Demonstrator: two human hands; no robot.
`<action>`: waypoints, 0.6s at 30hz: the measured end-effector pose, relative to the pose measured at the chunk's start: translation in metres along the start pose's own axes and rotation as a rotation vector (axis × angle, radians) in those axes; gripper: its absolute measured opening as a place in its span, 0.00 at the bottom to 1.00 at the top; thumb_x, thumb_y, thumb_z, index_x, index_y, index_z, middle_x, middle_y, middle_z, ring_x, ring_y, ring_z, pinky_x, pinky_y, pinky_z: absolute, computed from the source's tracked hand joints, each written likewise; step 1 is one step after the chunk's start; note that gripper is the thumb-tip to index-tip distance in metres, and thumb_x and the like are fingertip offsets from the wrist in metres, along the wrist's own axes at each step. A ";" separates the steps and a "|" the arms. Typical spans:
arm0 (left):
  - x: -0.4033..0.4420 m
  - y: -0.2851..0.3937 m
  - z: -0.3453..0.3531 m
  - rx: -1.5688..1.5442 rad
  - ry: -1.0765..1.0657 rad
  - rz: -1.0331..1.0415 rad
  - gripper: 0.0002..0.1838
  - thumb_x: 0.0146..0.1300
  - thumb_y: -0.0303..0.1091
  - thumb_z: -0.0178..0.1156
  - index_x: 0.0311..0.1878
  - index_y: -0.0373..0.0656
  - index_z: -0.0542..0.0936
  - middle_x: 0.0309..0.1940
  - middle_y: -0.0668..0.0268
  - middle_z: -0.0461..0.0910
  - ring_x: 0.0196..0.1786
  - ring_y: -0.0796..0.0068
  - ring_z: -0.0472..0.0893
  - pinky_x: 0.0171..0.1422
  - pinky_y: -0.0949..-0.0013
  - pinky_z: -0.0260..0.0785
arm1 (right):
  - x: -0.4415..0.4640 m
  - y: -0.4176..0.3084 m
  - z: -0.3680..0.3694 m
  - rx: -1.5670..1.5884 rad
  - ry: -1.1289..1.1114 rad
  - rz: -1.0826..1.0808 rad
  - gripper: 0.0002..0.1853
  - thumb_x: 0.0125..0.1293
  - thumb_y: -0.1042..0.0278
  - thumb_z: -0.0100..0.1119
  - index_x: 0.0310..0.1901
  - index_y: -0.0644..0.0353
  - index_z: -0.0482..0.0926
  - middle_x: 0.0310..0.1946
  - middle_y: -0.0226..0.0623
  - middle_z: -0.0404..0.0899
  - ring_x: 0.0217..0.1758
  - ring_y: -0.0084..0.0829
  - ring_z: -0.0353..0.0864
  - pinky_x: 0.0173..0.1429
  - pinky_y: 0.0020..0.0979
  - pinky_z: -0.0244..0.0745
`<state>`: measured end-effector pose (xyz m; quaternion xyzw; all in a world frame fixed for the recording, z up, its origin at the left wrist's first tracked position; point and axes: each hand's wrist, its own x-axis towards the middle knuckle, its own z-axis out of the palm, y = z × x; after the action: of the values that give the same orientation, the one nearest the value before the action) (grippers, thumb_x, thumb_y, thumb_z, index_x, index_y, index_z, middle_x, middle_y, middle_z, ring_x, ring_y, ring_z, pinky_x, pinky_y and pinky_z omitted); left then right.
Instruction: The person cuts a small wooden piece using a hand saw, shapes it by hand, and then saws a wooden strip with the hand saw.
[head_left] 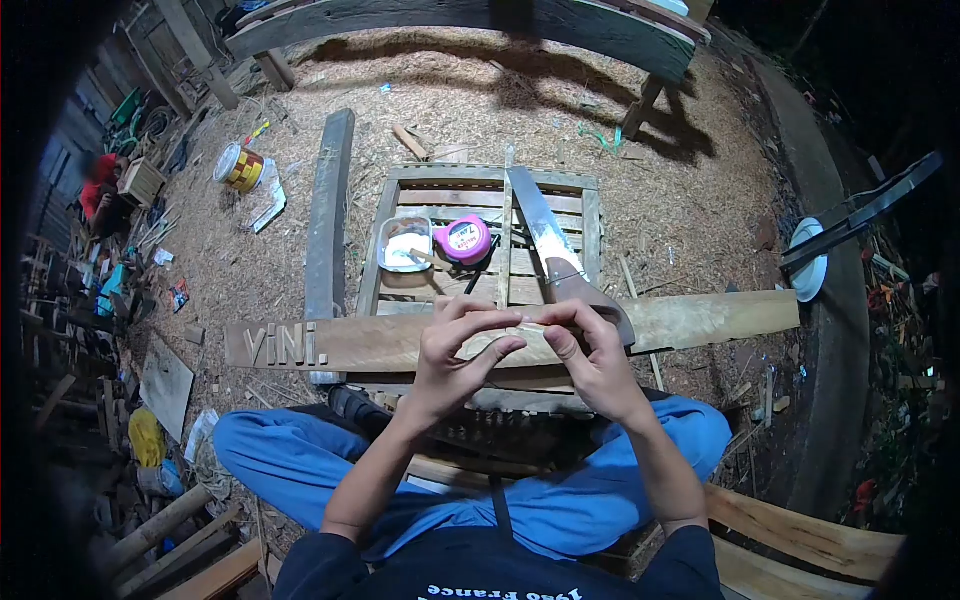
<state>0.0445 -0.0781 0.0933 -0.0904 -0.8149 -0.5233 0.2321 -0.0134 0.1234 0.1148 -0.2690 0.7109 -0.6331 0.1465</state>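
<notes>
Dark printed shirt behind, bare hands meet at fingertips, grip unclear, tan wooden "ViNi." letters already leftward on a long brown board.

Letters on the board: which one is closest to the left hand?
The second i, after the N; the V, first i and N are farther away.

**Findings: Surroundings Unevenly Lit**

Ground strewn with shavings, brightest toward the middle. A wooden bench spans the far side, casting a dark shadow below. Posts stand upper left; scrap wood lies lower left. A grey strip borders the right, with darkness beyond.
</notes>
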 end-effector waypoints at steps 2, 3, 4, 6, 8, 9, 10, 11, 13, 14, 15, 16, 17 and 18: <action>0.002 0.007 -0.001 0.077 0.009 0.066 0.14 0.55 0.23 0.77 0.46 0.43 0.89 0.40 0.65 0.86 0.46 0.68 0.81 0.55 0.64 0.72 | -0.001 -0.003 0.000 -0.008 -0.013 0.001 0.13 0.80 0.63 0.58 0.53 0.66 0.79 0.42 0.37 0.83 0.46 0.25 0.80 0.53 0.29 0.74; 0.002 0.005 0.000 0.079 0.009 0.066 0.14 0.55 0.23 0.77 0.46 0.43 0.89 0.40 0.65 0.86 0.46 0.68 0.81 0.55 0.64 0.72 | -0.001 -0.004 0.000 -0.018 -0.025 0.003 0.13 0.80 0.63 0.58 0.53 0.66 0.79 0.42 0.38 0.83 0.45 0.25 0.80 0.53 0.29 0.74; 0.001 0.002 0.002 0.080 0.025 0.065 0.13 0.56 0.26 0.77 0.46 0.44 0.90 0.38 0.65 0.86 0.45 0.69 0.81 0.54 0.64 0.68 | -0.002 -0.003 0.000 -0.017 -0.026 0.003 0.13 0.80 0.63 0.58 0.53 0.66 0.79 0.42 0.38 0.83 0.45 0.25 0.80 0.53 0.29 0.74; -0.001 -0.002 0.004 0.082 0.041 0.066 0.13 0.56 0.29 0.78 0.46 0.46 0.90 0.37 0.66 0.85 0.44 0.70 0.81 0.53 0.64 0.64 | -0.002 -0.003 -0.001 -0.087 -0.044 -0.034 0.12 0.80 0.64 0.57 0.52 0.66 0.79 0.41 0.38 0.83 0.45 0.28 0.80 0.54 0.30 0.74; -0.004 -0.004 0.006 0.026 0.006 -0.018 0.12 0.56 0.28 0.78 0.44 0.44 0.90 0.35 0.65 0.84 0.44 0.70 0.81 0.54 0.64 0.67 | -0.005 -0.004 0.001 -0.072 -0.048 -0.009 0.12 0.80 0.64 0.57 0.52 0.66 0.79 0.41 0.38 0.82 0.46 0.28 0.80 0.54 0.30 0.74; -0.004 -0.001 0.007 0.026 0.006 -0.019 0.12 0.56 0.28 0.78 0.44 0.44 0.90 0.35 0.65 0.84 0.44 0.70 0.81 0.54 0.64 0.67 | -0.006 -0.004 0.001 -0.059 -0.053 0.017 0.12 0.80 0.64 0.58 0.51 0.66 0.78 0.42 0.38 0.82 0.47 0.28 0.80 0.54 0.31 0.74; -0.004 0.003 0.008 -0.123 0.008 -0.121 0.12 0.57 0.28 0.77 0.45 0.43 0.90 0.35 0.65 0.84 0.45 0.69 0.81 0.55 0.65 0.69 | -0.006 -0.003 0.002 -0.059 -0.055 0.017 0.12 0.80 0.64 0.58 0.51 0.66 0.78 0.42 0.38 0.82 0.47 0.28 0.80 0.54 0.31 0.74; -0.004 0.005 0.008 -0.273 0.011 -0.222 0.12 0.58 0.28 0.77 0.45 0.42 0.90 0.35 0.64 0.84 0.46 0.69 0.80 0.56 0.65 0.72 | -0.006 -0.001 0.003 -0.040 -0.033 -0.005 0.11 0.79 0.65 0.58 0.51 0.66 0.79 0.42 0.39 0.81 0.47 0.29 0.80 0.54 0.31 0.74; -0.004 0.003 0.006 -0.267 -0.016 -0.266 0.12 0.59 0.28 0.76 0.46 0.41 0.90 0.36 0.64 0.84 0.47 0.69 0.80 0.57 0.66 0.73 | -0.005 0.004 0.004 -0.020 -0.010 -0.025 0.11 0.79 0.65 0.59 0.50 0.65 0.79 0.42 0.39 0.81 0.48 0.30 0.80 0.54 0.31 0.74; -0.004 0.002 0.004 -0.261 -0.044 -0.307 0.12 0.60 0.28 0.76 0.47 0.40 0.90 0.37 0.64 0.84 0.48 0.70 0.80 0.58 0.66 0.73 | -0.004 0.006 0.001 -0.100 -0.046 -0.076 0.10 0.78 0.67 0.59 0.51 0.66 0.78 0.43 0.38 0.80 0.48 0.28 0.80 0.54 0.29 0.74; -0.005 -0.001 0.002 -0.187 -0.053 -0.242 0.12 0.60 0.28 0.75 0.48 0.42 0.90 0.39 0.63 0.84 0.47 0.68 0.80 0.56 0.66 0.73 | -0.002 0.008 0.000 -0.180 -0.082 -0.128 0.10 0.78 0.68 0.59 0.52 0.66 0.78 0.44 0.37 0.80 0.48 0.26 0.80 0.54 0.27 0.74; -0.007 -0.003 0.001 -0.186 -0.052 -0.243 0.12 0.60 0.28 0.75 0.48 0.42 0.90 0.39 0.63 0.84 0.47 0.68 0.80 0.56 0.66 0.73 | -0.002 0.009 0.002 -0.180 -0.084 -0.129 0.10 0.78 0.68 0.59 0.52 0.66 0.78 0.44 0.37 0.80 0.48 0.26 0.80 0.54 0.27 0.74; -0.010 -0.004 0.000 -0.126 -0.053 -0.207 0.12 0.60 0.28 0.75 0.48 0.43 0.90 0.39 0.63 0.84 0.47 0.68 0.79 0.54 0.66 0.73 | -0.002 0.010 0.003 -0.211 -0.092 -0.143 0.10 0.78 0.69 0.60 0.52 0.66 0.78 0.44 0.38 0.80 0.48 0.26 0.80 0.53 0.27 0.74; -0.014 -0.005 -0.001 -0.064 -0.053 -0.174 0.13 0.60 0.29 0.75 0.49 0.44 0.90 0.39 0.63 0.83 0.46 0.67 0.79 0.52 0.65 0.72 | -0.003 0.012 0.006 -0.240 -0.102 -0.156 0.10 0.77 0.70 0.60 0.52 0.67 0.78 0.44 0.38 0.80 0.48 0.27 0.80 0.53 0.28 0.75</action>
<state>0.0551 -0.0801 0.0833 -0.0406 -0.8083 -0.5648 0.1610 -0.0100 0.1202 0.1022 -0.3711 0.7500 -0.5384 0.0995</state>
